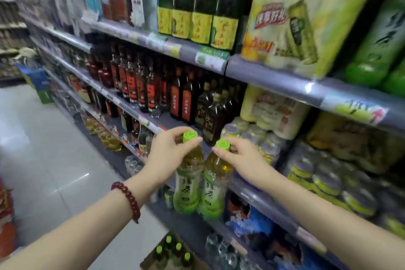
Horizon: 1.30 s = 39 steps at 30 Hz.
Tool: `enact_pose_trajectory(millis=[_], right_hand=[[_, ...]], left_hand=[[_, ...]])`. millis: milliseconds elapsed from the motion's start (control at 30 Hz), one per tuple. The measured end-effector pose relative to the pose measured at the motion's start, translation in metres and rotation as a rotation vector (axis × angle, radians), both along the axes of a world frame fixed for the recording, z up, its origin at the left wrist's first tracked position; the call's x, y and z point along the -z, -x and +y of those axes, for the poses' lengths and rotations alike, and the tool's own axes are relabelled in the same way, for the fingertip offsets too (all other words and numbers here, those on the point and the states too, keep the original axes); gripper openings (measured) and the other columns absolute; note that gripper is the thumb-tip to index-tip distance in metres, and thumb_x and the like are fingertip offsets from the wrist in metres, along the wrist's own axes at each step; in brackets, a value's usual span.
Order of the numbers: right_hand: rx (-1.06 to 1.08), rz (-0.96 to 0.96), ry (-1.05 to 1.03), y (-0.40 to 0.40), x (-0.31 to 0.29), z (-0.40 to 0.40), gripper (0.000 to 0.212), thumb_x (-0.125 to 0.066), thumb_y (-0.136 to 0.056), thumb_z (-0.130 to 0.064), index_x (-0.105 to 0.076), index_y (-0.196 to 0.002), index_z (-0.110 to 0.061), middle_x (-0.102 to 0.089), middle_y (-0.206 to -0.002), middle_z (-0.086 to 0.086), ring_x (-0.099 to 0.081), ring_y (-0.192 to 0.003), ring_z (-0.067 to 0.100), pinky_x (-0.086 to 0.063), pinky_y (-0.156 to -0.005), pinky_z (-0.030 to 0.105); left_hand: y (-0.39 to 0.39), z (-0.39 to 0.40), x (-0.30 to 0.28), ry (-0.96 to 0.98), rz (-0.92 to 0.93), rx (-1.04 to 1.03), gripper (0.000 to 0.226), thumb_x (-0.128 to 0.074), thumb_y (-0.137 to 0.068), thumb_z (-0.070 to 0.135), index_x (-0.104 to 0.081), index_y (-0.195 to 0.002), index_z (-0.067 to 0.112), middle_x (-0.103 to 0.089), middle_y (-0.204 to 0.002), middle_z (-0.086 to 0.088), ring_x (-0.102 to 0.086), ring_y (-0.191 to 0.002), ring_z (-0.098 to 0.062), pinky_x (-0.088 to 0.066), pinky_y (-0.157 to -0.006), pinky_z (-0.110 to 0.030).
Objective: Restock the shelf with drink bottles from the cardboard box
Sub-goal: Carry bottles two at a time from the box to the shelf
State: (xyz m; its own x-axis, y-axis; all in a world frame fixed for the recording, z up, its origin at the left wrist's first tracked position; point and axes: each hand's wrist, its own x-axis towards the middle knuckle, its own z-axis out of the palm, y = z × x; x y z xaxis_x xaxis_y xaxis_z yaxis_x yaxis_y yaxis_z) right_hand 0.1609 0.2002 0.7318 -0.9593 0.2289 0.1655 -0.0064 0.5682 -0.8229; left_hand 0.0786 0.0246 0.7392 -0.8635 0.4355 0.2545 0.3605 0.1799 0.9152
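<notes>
Two tea bottles hang side by side before the shelf [258, 195]: left hand [166, 155] grasps one bottle [188, 182] by its cap, right hand [243, 158] the other [215, 186].

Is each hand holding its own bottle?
Yes: the left hand and right hand each grip one green-capped bottle by the neck.

left hand [168, 155]: grips left tea bottle [189, 184] by neck | right hand [242, 155]: grips right tea bottle [215, 188] | both before shelf [258, 199] | cardboard box [173, 254]: near, below
</notes>
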Motion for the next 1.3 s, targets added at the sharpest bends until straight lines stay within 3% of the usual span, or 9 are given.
enact_pose_trajectory(millis=[233, 333, 400, 500, 600, 733, 800, 900, 1300], right_hand=[[0.090, 0.100, -0.138, -0.056, -0.126, 0.029, 0.039, -0.058, -0.082, -0.055, -0.072, -0.089, -0.019, -0.073, -0.087, 0.014, -0.068, -0.084, 0.030, -0.051, -0.082, 0.047], [0.174, 0.146, -0.147, -0.082, -0.169, 0.048, 0.042, -0.060, -0.080, -0.057, -0.073, -0.087, -0.018, -0.071, -0.082, 0.019, -0.063, -0.073, 0.035, -0.047, -0.071, 0.039], [0.215, 0.169, -0.182, -0.103, -0.194, 0.059, 0.048, -0.060, -0.077, -0.063, -0.073, -0.086, -0.018, -0.070, -0.084, 0.023, -0.061, -0.069, 0.025, -0.047, -0.071, 0.038], [0.283, 0.189, -0.210, -0.141, -0.231, 0.071, 0.033, -0.060, -0.087, -0.046, -0.074, -0.087, -0.016, -0.066, -0.059, -0.003, -0.056, -0.058, 0.009, -0.051, -0.065, 0.028], [0.347, 0.265, -0.270, -0.174, -0.261, 0.083, 0.034, -0.061, -0.088, -0.042, -0.074, -0.085, -0.011, -0.041, -0.054, 0.006, -0.032, -0.053, 0.018, -0.026, -0.054, 0.025], [0.484, 0.359, -0.324, -0.202, -0.295, 0.098, 0.028, -0.064, -0.086, -0.039, -0.075, -0.086, -0.013, -0.053, -0.043, -0.012, -0.043, -0.042, -0.001, -0.035, -0.050, 0.018], [0.536, 0.444, -0.326, -0.210, -0.308, 0.105, 0.026, -0.067, -0.082, -0.042, -0.075, -0.087, -0.018, -0.072, -0.063, -0.006, -0.061, -0.062, 0.000, -0.054, -0.066, 0.033], [0.616, 0.541, -0.320, -0.214, -0.320, 0.112, 0.018, -0.068, -0.083, -0.037, -0.073, -0.090, -0.021, -0.076, -0.084, -0.001, -0.070, -0.085, 0.012, -0.056, -0.087, 0.041], [0.698, 0.617, -0.427, -0.191, -0.318, 0.137, 0.021, -0.068, -0.084, -0.033, -0.069, -0.100, -0.019, -0.072, -0.092, -0.005, -0.066, -0.090, 0.008, -0.051, -0.085, 0.025]], left_hand=[[-0.027, 0.034, -0.119, -0.133, 0.066, 0.245, 0.017, -0.069, -0.083, 0.025, -0.073, -0.088, 0.009, -0.073, -0.085, -0.012, -0.063, -0.073, -0.013, -0.053, -0.074, -0.035], [-0.042, 0.057, -0.160, -0.199, 0.086, 0.362, 0.019, -0.066, -0.086, 0.022, -0.072, -0.092, 0.005, -0.072, -0.088, -0.017, -0.064, -0.074, -0.016, -0.053, -0.067, -0.024], [-0.053, 0.074, -0.184, -0.234, 0.101, 0.415, 0.020, -0.066, -0.085, 0.022, -0.072, -0.096, 0.005, -0.073, -0.090, -0.019, -0.065, -0.074, -0.016, -0.054, -0.062, -0.022], [-0.073, 0.099, -0.216, -0.267, 0.154, 0.481, 0.024, -0.069, -0.083, 0.027, -0.072, -0.098, 0.008, -0.074, -0.094, -0.018, -0.070, -0.080, -0.019, -0.060, -0.073, -0.034], [-0.101, 0.124, -0.245, -0.316, 0.187, 0.552, 0.008, -0.067, -0.086, 0.022, -0.072, -0.085, 0.016, -0.073, -0.092, -0.018, -0.067, -0.075, -0.017, -0.057, -0.072, -0.030], [-0.128, 0.153, -0.279, -0.411, 0.243, 0.593, 0.005, -0.067, -0.085, 0.017, -0.071, -0.082, 0.016, -0.069, -0.081, -0.011, -0.061, -0.064, -0.010, -0.052, -0.058, -0.018], [-0.133, 0.166, -0.293, -0.427, 0.274, 0.623, 0.004, -0.070, -0.083, 0.019, -0.072, -0.084, 0.016, -0.071, -0.077, -0.006, -0.064, -0.065, -0.011, -0.053, -0.061, -0.023], [-0.133, 0.184, -0.307, -0.450, 0.346, 0.621, 0.005, -0.074, -0.078, 0.026, -0.074, -0.081, 0.023, -0.072, -0.071, 0.004, -0.067, -0.070, -0.013, -0.056, -0.071, -0.034], [-0.119, 0.224, -0.303, -0.455, 0.436, 0.526, 0.010, -0.073, -0.079, 0.026, -0.073, -0.088, 0.024, -0.074, -0.082, 0.004, -0.068, -0.079, -0.006, -0.058, -0.080, -0.032]])
